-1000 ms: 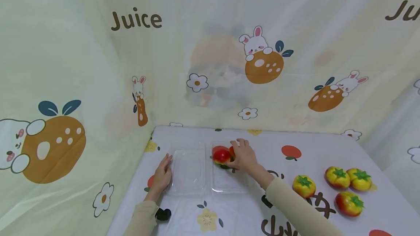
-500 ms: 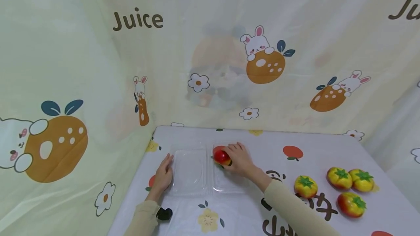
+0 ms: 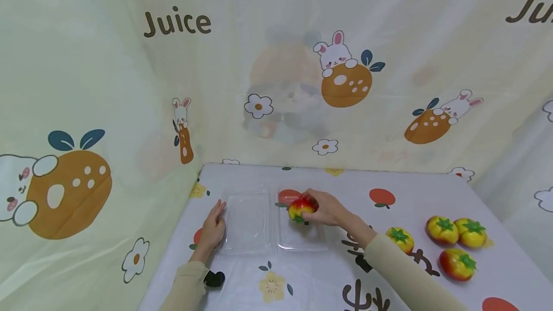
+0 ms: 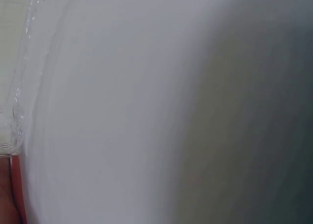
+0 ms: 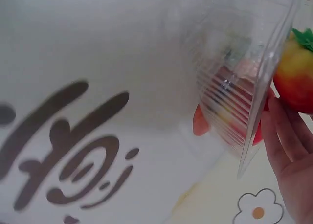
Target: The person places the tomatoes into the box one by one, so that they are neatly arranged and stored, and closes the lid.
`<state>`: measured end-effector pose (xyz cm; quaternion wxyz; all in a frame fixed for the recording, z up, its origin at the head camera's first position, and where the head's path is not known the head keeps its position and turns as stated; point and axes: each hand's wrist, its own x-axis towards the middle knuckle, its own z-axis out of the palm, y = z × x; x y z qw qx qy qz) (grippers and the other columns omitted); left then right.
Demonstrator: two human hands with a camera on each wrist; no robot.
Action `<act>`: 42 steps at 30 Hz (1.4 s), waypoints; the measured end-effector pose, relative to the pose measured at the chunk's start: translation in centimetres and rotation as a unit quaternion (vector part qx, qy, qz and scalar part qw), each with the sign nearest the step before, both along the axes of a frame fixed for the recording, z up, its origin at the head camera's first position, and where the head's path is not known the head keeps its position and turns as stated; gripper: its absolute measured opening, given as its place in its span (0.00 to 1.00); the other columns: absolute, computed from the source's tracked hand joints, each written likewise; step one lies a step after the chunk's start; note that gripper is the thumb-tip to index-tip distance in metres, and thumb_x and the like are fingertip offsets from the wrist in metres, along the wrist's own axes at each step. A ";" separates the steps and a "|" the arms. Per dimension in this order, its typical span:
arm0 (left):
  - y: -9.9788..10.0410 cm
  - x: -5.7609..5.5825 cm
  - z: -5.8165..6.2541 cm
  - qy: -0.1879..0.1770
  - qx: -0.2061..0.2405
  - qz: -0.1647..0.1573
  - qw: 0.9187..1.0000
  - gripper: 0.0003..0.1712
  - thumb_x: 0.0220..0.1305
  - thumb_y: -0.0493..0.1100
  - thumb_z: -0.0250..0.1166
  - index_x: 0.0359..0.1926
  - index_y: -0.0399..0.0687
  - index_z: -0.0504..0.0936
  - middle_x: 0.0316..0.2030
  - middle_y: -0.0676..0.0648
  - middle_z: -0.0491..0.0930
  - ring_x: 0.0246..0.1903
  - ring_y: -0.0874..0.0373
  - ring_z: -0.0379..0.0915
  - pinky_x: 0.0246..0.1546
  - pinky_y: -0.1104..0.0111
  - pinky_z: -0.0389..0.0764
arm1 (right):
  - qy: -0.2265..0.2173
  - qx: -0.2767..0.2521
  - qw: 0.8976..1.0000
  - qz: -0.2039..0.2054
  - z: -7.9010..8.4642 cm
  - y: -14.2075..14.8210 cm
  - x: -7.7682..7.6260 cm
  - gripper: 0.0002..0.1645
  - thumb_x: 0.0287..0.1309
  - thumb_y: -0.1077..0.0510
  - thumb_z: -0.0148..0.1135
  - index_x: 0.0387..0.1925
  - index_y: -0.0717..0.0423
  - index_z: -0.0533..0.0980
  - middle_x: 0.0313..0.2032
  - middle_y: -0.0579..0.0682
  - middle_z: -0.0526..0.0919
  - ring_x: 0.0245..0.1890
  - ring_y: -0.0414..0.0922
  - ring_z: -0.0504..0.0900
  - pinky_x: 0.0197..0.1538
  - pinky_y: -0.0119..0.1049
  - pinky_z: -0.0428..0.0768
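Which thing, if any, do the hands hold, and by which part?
The right hand holds a red and yellow fruit by its right side in the head view; the left hand shows no grip.

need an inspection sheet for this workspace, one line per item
surface: pale printed tablecloth
job's things: open clear container with two halves side by side; one red-and-yellow fruit at its right half, resting or lifted unclear; four similar fruits on the cloth to the right
clutter: nothing seen
grip: right hand holds the fruit, whether a second is behind it unclear; left hand at the container's left edge, fingers extended
cables: nothing seen
surroundings: curtain with rabbit, flower and "Juice" prints
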<state>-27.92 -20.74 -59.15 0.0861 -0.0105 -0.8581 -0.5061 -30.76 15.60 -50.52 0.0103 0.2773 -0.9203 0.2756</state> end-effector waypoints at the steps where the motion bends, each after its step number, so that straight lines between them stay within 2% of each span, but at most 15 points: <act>1: 0.0 0.0 -0.1 -0.001 -0.001 0.001 1.000 0.30 0.68 0.29 0.48 0.70 0.37 0.66 0.74 0.39 0.56 0.73 0.41 0.50 0.71 0.47 0.54 | -0.012 -0.011 1.000 -0.004 0.1 0.1 0.0 0.22 0.53 0.48 0.65 0.48 0.52 0.75 0.39 0.45 0.82 0.37 0.41 0.77 0.41 0.34 0.80; 5: 0.0 -0.1 -0.2 -0.005 0.001 0.000 1.000 0.30 0.68 0.29 0.48 0.71 0.38 0.66 0.74 0.40 0.55 0.73 0.42 0.49 0.71 0.49 0.53 | -0.031 -0.050 0.997 -0.040 0.5 0.5 -0.1 0.24 0.55 0.47 0.65 0.51 0.53 0.75 0.42 0.49 0.81 0.40 0.46 0.77 0.42 0.39 0.80; 8: -0.1 -0.1 -0.2 -0.004 -0.002 -0.002 1.000 0.30 0.68 0.29 0.47 0.71 0.38 0.65 0.75 0.40 0.55 0.74 0.42 0.48 0.71 0.49 0.53 | -0.036 -0.047 0.996 -0.070 0.5 0.4 -0.5 0.28 0.56 0.44 0.65 0.55 0.51 0.75 0.47 0.50 0.80 0.44 0.48 0.76 0.44 0.42 0.81; 12: -0.1 0.0 0.0 -0.008 -0.004 -0.003 1.000 0.30 0.69 0.30 0.47 0.71 0.38 0.65 0.75 0.40 0.54 0.74 0.43 0.47 0.71 0.49 0.53 | -0.054 -0.053 0.994 -0.081 0.2 -0.9 -1.1 0.31 0.56 0.45 0.66 0.60 0.52 0.73 0.54 0.54 0.79 0.50 0.51 0.76 0.51 0.49 0.81; 17: -0.2 0.0 0.0 -0.008 -0.003 -0.001 1.000 0.29 0.69 0.30 0.47 0.71 0.38 0.65 0.75 0.40 0.54 0.74 0.43 0.47 0.72 0.48 0.52 | -0.064 -0.066 0.992 -0.088 -0.4 -3.2 -2.1 0.30 0.53 0.47 0.69 0.55 0.52 0.71 0.49 0.52 0.81 0.46 0.49 0.78 0.50 0.46 0.82; 22: -0.2 0.1 -0.4 -0.008 -0.008 -0.002 1.000 0.29 0.69 0.30 0.47 0.71 0.38 0.65 0.74 0.40 0.55 0.74 0.42 0.47 0.72 0.49 0.52 | -0.046 0.000 0.994 -0.099 -0.8 -4.7 -2.4 0.28 0.51 0.46 0.69 0.53 0.51 0.74 0.44 0.49 0.81 0.43 0.46 0.77 0.48 0.44 0.80; 27: -0.1 0.0 -0.2 0.004 -0.005 0.002 1.000 0.29 0.68 0.29 0.47 0.70 0.37 0.66 0.74 0.40 0.56 0.73 0.42 0.48 0.71 0.47 0.52 | -0.031 0.065 0.991 -0.114 -0.7 -5.5 -2.8 0.32 0.56 0.41 0.65 0.59 0.51 0.74 0.46 0.51 0.81 0.44 0.49 0.76 0.49 0.46 0.79; 32: 0.0 -0.1 0.0 0.001 -0.001 0.000 1.000 0.30 0.68 0.29 0.47 0.70 0.36 0.65 0.74 0.40 0.55 0.74 0.42 0.48 0.71 0.48 0.52 | -0.034 0.093 0.986 -0.131 -0.7 -5.8 -3.4 0.34 0.59 0.37 0.63 0.58 0.53 0.70 0.43 0.53 0.81 0.38 0.50 0.76 0.45 0.45 0.79; 34: -0.1 -0.2 0.0 0.000 -0.001 0.001 1.000 0.30 0.68 0.29 0.47 0.71 0.37 0.65 0.75 0.40 0.55 0.74 0.42 0.48 0.71 0.48 0.52 | -0.036 0.096 0.987 -0.124 -0.7 -5.7 -3.5 0.34 0.58 0.37 0.63 0.57 0.52 0.69 0.41 0.53 0.80 0.37 0.50 0.76 0.44 0.44 0.79; 36: -0.1 -0.3 0.1 -0.002 0.001 0.001 1.000 0.30 0.68 0.29 0.48 0.71 0.37 0.65 0.75 0.40 0.55 0.74 0.42 0.48 0.72 0.48 0.52 | -0.033 0.100 0.988 -0.109 -1.0 -5.5 -3.5 0.36 0.57 0.35 0.64 0.58 0.52 0.69 0.43 0.53 0.80 0.41 0.51 0.76 0.49 0.48 0.77; 39: -0.2 -0.2 0.0 -0.006 0.002 -0.001 1.000 0.30 0.69 0.29 0.47 0.71 0.37 0.65 0.75 0.41 0.54 0.74 0.42 0.47 0.72 0.48 0.52 | -0.028 0.114 0.989 -0.087 -1.7 -4.7 -3.3 0.44 0.53 0.34 0.67 0.65 0.49 0.67 0.51 0.55 0.79 0.51 0.55 0.74 0.60 0.57 0.69; 42: -0.2 -0.2 0.0 -0.008 0.000 0.000 1.000 0.30 0.68 0.29 0.48 0.71 0.38 0.65 0.75 0.41 0.54 0.74 0.42 0.47 0.71 0.48 0.52 | -0.041 0.138 0.988 -0.065 -2.1 -4.0 -3.1 0.51 0.51 0.38 0.70 0.72 0.46 0.61 0.57 0.58 0.75 0.58 0.58 0.70 0.63 0.62 0.63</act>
